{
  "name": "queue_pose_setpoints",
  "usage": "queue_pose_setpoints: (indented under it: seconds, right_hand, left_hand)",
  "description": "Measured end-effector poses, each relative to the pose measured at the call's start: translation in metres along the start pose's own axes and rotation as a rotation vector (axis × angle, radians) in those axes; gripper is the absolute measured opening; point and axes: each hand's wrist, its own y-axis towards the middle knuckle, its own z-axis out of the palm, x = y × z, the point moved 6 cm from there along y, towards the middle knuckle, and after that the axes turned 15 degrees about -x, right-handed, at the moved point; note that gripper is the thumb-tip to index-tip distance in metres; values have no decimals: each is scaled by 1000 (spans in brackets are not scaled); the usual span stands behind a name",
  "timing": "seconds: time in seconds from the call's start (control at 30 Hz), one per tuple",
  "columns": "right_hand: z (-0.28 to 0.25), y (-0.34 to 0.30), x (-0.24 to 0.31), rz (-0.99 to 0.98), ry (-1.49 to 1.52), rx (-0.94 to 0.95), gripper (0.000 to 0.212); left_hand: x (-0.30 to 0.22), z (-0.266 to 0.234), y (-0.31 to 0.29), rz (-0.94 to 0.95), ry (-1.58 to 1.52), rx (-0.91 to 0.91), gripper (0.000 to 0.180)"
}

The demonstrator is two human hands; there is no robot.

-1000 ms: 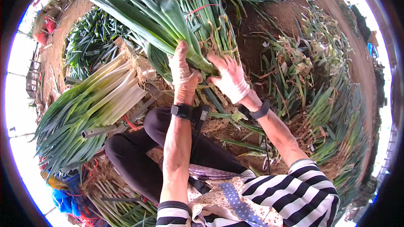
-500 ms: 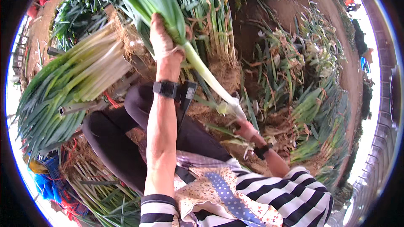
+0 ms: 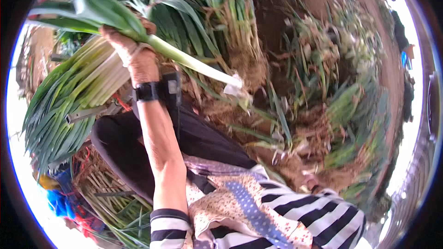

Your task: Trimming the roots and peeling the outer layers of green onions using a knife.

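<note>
My left hand [image 3: 125, 48] is closed around a leek [image 3: 191, 62] where the green leaves meet the stalk. Its leaves fan out to the upper left, and the pale stalk slants down to the right. Loose, whitish skin hangs about the root end [image 3: 237, 87]. Apart from the leek, my right hand [image 3: 310, 180] is low at the right, close to my striped sleeve; it is small and blurred, so its fingers are unclear. Beneath my left hand lies a stack of pale-stemmed leeks [image 3: 76, 92], with the green tops toward the left.
Beyond my knees stands a leek bundle [image 3: 237, 27] with dry roots. Stripped leaves and skins [image 3: 314, 60] are heaped on the soil at the right. More leeks [image 3: 117, 207] lie at the lower left, by blue plastic [image 3: 57, 203]. A metal bar [image 3: 80, 116] juts out beside my knee.
My left hand has swung left with the leek. My right hand has come away from the root end and drawn back toward the lower right.
</note>
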Motion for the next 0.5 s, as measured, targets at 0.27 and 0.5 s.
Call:
queue_pose_setpoints:
  seconds: [0.27,0.5]
  right_hand:
    - [-131,36,163,-482,353,-608,49]
    - [-198,-38,368,-1378,552,-588,43]
  left_hand:
    - [11,8,4,-168,-350,448,63]
    - [-2,19,-18,-213,-399,717,53]
